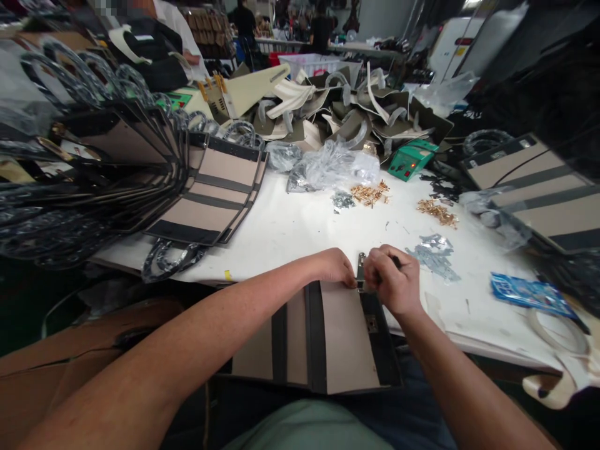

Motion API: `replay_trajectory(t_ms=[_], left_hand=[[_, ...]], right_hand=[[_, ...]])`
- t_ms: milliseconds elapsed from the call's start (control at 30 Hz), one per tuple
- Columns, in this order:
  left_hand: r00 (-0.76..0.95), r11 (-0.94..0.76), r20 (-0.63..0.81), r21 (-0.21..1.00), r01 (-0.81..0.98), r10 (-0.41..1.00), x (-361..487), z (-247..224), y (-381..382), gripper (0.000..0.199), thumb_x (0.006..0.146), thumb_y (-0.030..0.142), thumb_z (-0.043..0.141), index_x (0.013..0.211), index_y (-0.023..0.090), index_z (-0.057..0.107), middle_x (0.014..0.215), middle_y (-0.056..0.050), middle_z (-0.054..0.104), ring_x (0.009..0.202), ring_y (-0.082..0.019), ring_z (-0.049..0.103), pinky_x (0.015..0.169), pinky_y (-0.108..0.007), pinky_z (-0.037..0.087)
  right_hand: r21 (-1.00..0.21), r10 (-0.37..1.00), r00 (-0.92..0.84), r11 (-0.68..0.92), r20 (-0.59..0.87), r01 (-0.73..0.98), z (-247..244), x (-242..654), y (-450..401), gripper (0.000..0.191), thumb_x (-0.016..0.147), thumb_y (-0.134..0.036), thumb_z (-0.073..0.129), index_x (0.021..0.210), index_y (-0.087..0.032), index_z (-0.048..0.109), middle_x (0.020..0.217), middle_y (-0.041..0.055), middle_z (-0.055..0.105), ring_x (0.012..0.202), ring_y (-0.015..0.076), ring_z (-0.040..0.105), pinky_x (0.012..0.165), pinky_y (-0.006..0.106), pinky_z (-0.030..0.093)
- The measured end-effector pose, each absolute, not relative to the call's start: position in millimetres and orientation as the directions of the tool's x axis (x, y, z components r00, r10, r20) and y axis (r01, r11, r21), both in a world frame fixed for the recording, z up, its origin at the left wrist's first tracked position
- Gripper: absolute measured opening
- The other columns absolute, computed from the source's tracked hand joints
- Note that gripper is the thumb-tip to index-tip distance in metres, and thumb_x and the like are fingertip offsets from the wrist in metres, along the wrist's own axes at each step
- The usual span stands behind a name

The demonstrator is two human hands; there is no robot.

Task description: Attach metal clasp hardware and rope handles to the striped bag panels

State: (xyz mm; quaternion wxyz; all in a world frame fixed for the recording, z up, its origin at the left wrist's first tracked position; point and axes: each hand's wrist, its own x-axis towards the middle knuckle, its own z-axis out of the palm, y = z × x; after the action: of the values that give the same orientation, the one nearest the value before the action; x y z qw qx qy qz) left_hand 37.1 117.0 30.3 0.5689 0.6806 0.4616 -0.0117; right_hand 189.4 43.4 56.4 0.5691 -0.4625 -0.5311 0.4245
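A beige bag panel (344, 337) with black bands lies across my lap, its far end at the table edge. My left hand (338, 267) is closed at that far end, fingertips pressed on the panel beside a small metal fitting (360, 261). Just to the right, my right hand (394, 278) is wrapped in a fist round a dark-handled tool (397, 262). The tool's tip is hidden behind the fingers, close to the fitting. A square metal piece (372, 323) sits on the panel's black right-hand band.
Stacked bag panels (210, 187) with wrapped handles stand at left. Gold-coloured small parts (438, 213), flat metal plates (435, 256), a green box (411, 159) and a blue packet (532, 294) lie on the white table (290, 231). Tape (557, 331) hangs at the right edge.
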Motion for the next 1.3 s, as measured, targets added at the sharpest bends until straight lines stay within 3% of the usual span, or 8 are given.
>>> replay_trajectory(t_ms=[133,433,633,800,967,1133,1233,1300], left_hand=[[0.574,0.069,-0.536,0.765,0.640,0.619,37,29,117,0.012,0.064,0.030,0.081,0.068,0.020,0.076,0.067,0.006,0.068,0.074,-0.014,0.060,0.067,-0.022,0.042],[0.561,0.084,-0.548,0.758,0.647,0.621,37,26,118,0.015,0.063,0.032,0.083,0.070,0.020,0.077,0.068,0.006,0.068,0.073,-0.014,0.061,0.066,-0.022,0.042],[0.564,0.072,-0.545,0.756,0.651,0.620,37,26,118,0.013,0.063,0.031,0.082,0.069,0.021,0.077,0.066,0.007,0.067,0.071,-0.013,0.059,0.064,-0.022,0.041],[0.559,0.077,-0.541,0.758,0.648,0.628,37,26,117,0.016,0.062,0.033,0.083,0.069,0.021,0.076,0.066,0.007,0.067,0.071,-0.013,0.059,0.064,-0.022,0.041],[0.552,0.054,-0.530,0.751,0.659,0.643,36,28,115,0.016,0.062,0.035,0.082,0.068,0.021,0.076,0.065,0.006,0.067,0.071,-0.013,0.059,0.064,-0.022,0.043],[0.544,0.024,-0.506,0.746,0.666,0.669,35,27,113,0.018,0.063,0.036,0.081,0.072,0.021,0.078,0.069,0.004,0.071,0.073,-0.015,0.062,0.066,-0.023,0.045],[0.547,-0.009,-0.487,0.741,0.672,0.681,36,26,112,0.017,0.063,0.034,0.081,0.072,0.020,0.078,0.073,0.003,0.073,0.077,-0.016,0.064,0.067,-0.023,0.046],[0.546,-0.038,-0.476,0.729,0.683,0.689,36,26,110,0.017,0.064,0.033,0.081,0.074,0.020,0.078,0.074,0.003,0.073,0.079,-0.017,0.066,0.068,-0.023,0.046]], right_hand=[[-0.948,0.950,0.098,0.305,0.297,-0.093,55,191,44,0.039,0.095,-0.034,0.064,0.061,-0.023,0.047,0.049,-0.0054,0.046,0.041,0.0119,0.043,0.041,0.027,0.034],[-0.926,0.937,0.163,0.336,0.310,-0.169,60,190,41,0.039,0.092,-0.032,0.067,0.060,-0.023,0.048,0.047,-0.0058,0.045,0.040,0.0118,0.041,0.041,0.028,0.034],[-0.973,0.965,0.138,0.230,0.224,-0.029,49,187,39,0.042,0.094,-0.038,0.065,0.059,-0.023,0.047,0.047,-0.0049,0.048,0.040,0.0119,0.042,0.041,0.028,0.033],[-0.956,0.948,0.162,0.286,0.273,-0.062,45,184,38,0.042,0.095,-0.037,0.063,0.060,-0.024,0.045,0.047,-0.0051,0.047,0.041,0.0122,0.042,0.043,0.028,0.034],[-0.972,0.965,0.125,0.220,0.229,0.087,54,194,23,0.045,0.096,-0.038,0.061,0.057,-0.023,0.047,0.048,-0.0038,0.050,0.044,0.0121,0.044,0.047,0.027,0.038],[-0.973,0.973,0.231,-0.049,0.005,0.226,68,235,-47,0.049,0.093,-0.054,0.064,0.059,-0.022,0.050,0.050,-0.0023,0.051,0.045,0.0129,0.045,0.046,0.026,0.037],[-0.853,0.930,0.274,-0.342,-0.247,0.393,53,259,-101,0.056,0.090,-0.064,0.064,0.057,-0.021,0.052,0.046,-0.0021,0.050,0.045,0.0129,0.047,0.047,0.024,0.038],[-0.775,0.867,0.237,-0.499,-0.439,0.388,30,265,-128,0.060,0.089,-0.071,0.059,0.058,-0.020,0.054,0.045,-0.0018,0.050,0.044,0.0124,0.047,0.046,0.024,0.036]])
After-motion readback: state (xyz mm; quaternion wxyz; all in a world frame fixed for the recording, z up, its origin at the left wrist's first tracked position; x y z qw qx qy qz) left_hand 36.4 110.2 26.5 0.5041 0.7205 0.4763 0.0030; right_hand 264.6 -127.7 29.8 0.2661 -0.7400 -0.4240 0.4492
